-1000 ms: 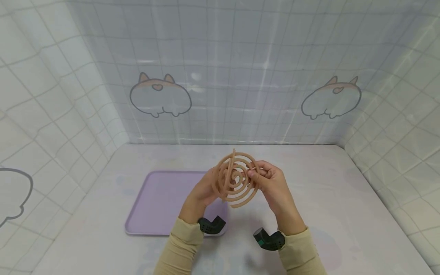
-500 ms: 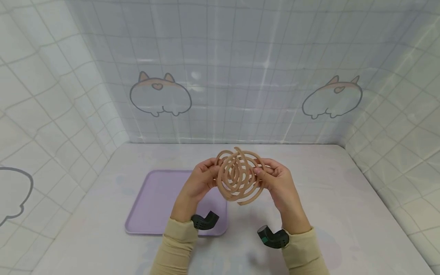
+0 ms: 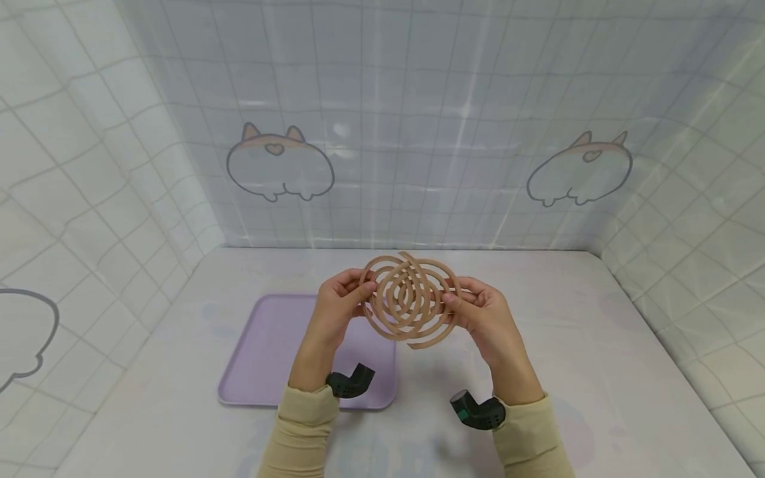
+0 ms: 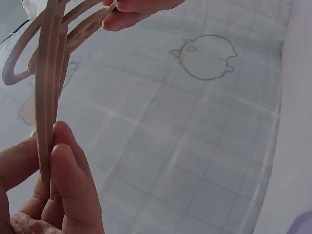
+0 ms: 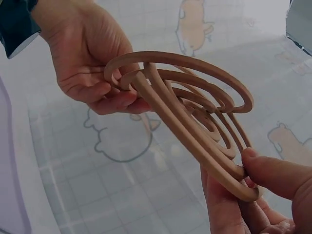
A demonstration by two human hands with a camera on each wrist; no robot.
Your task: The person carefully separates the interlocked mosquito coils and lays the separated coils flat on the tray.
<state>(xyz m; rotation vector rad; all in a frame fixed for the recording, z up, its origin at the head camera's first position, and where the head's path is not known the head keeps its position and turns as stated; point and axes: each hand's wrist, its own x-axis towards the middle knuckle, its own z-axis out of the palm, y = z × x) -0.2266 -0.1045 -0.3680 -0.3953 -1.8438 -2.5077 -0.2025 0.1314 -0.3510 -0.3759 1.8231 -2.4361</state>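
Observation:
Two brown spiral pieces, wood-like in colour, overlap and interlace between the hands; the left spiral (image 3: 369, 312) and the right spiral (image 3: 449, 326) are held above the table. The left hand (image 3: 332, 307) pinches the outer rings at the left edge between thumb and fingers. On the opposite side the right hand (image 3: 485, 320) grips the right edge, thumb in front and fingers behind. The right wrist view shows the spiral rings (image 5: 195, 141) crossing at an angle, with a gap between them. Seen edge-on in the left wrist view, a spiral (image 4: 46, 97) stands between thumb and fingers.
A light purple tray (image 3: 257, 352) lies on the white table (image 3: 574, 332), behind and left of the left forearm. Grid-patterned curtains with cartoon animal drawings (image 3: 279, 166) enclose the table at the back and sides. Each wrist carries a black device (image 3: 351, 382).
The left hand has moved left, drawing the left spiral outward so the overlapping pair spreads wider and faces the head view more flatly. The right hand has shifted slightly right.

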